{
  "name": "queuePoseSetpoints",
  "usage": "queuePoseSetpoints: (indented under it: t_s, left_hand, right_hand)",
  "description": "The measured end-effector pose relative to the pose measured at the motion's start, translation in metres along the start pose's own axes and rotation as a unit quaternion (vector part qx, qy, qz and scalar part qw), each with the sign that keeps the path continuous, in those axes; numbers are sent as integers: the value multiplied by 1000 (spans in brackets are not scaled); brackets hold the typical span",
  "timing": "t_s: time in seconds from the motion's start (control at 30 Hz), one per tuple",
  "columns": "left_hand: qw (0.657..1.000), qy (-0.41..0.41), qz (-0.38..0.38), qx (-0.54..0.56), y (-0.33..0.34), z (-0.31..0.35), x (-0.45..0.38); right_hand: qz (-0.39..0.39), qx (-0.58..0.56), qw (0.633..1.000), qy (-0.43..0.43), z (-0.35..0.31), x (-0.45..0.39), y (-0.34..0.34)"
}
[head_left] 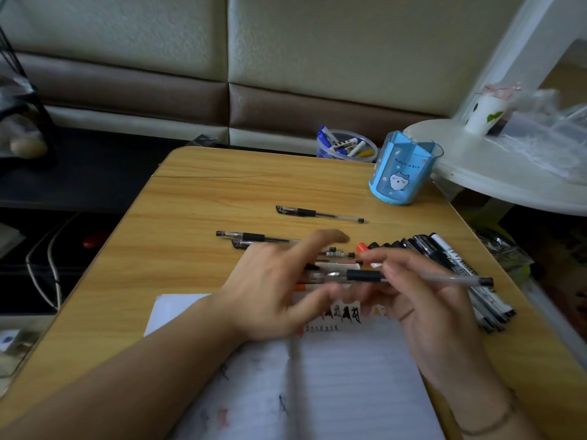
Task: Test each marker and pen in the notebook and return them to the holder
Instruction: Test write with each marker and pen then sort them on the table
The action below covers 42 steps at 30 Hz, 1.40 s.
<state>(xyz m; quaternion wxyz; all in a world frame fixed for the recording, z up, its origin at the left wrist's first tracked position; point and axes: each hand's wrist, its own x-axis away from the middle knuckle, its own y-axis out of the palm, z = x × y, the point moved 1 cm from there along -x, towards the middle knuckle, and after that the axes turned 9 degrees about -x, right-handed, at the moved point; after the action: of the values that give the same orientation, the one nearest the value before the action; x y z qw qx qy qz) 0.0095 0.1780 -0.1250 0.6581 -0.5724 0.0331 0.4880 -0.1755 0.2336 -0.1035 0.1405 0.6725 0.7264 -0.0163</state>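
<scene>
Head view: two hands (276,287) (425,300), one holder (401,173) (blue), one notebook (333,376).

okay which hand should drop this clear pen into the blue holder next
Right, probably. The right hand already pinches the clear pen, and the blue holder stands on that hand's side of the table. The left hand holds nothing.

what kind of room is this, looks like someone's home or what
Most likely a living room at home, not an office. A small wooden folding table stands in front of a cushioned sofa, with a white plastic side table beside it holding a paper cup.
</scene>
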Motion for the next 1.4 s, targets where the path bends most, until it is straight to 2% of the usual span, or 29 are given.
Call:
queuePoseSetpoints:
  t_s: [0.13,0.2,0.4,0.53,0.67,0.87,1.4]
  left_hand:
    - [992,-58,62,95,-2,-10,1]
    - [987,-80,81,111,0,-13,2]
    - [987,-96,90,93,8,-15,1]
    - [985,-105,113,84,9,-17,1]
    - [989,-71,125,41,9,-17,1]
    - [990,-68,120,39,11,-18,0]
    - [993,-54,101,24,12,-18,1]
  right_hand:
    - [43,150,988,0,9,4,-4]
    - [53,191,980,2,16,5,-3]
    - [95,194,976,-10,29,5,-9]
    - [95,222,970,-10,33,3,-12]
    - [91,221,971,-17,34,3,-12]
    - [85,290,952,-54,31,2,-7]
    - [85,245,966,-13,31,2,-9]
